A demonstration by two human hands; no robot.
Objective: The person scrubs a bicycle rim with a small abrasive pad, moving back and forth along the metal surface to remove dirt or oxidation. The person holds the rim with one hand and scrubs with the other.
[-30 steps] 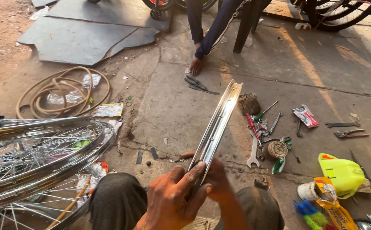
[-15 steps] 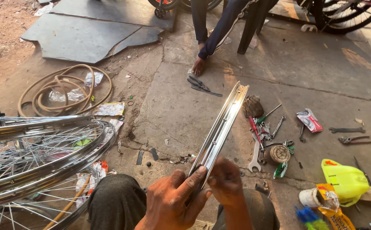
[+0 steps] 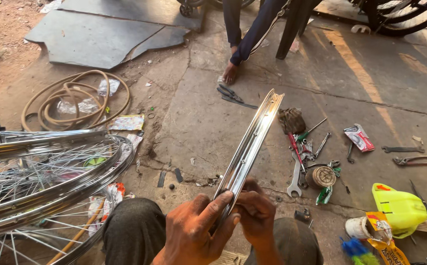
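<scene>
Head view: I see left hand (image 3: 191,235) and right hand (image 3: 256,213), fingers clamped on rim (image 3: 253,142) near end, rim running far-right. Likely stiff, light, slick chrome; grip edges near.

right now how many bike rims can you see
3: one bare rim held upright by both hands, two spoked wheels stacked at left. More may be hidden beyond the frame.

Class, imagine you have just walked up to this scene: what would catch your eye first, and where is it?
First, the shiny bare wheel rim held edge-on at centre by both hands, left hand and right hand. Next, the spoked wheels stacked at the left, and the bright yellow container at lower right beside scattered tools on the concrete floor.
</scene>
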